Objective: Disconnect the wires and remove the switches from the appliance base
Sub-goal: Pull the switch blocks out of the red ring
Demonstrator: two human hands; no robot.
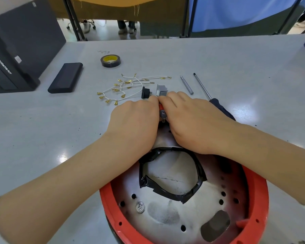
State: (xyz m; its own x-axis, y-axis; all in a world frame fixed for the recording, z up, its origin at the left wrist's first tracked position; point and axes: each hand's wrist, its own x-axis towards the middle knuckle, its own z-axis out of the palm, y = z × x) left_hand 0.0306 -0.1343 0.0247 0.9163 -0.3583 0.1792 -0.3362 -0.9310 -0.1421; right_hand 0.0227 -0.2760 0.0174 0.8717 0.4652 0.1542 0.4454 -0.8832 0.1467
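Both hands, left (136, 118) + right (190, 120), pinch a switch (162, 112) at the base's (113, 206) far rim, prob. to work it out; 2 freed switches (145, 92) + wires (130, 85) lie beyond.

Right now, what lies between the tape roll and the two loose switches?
Head view: the pile of white wires lies between the tape roll and the loose switches.
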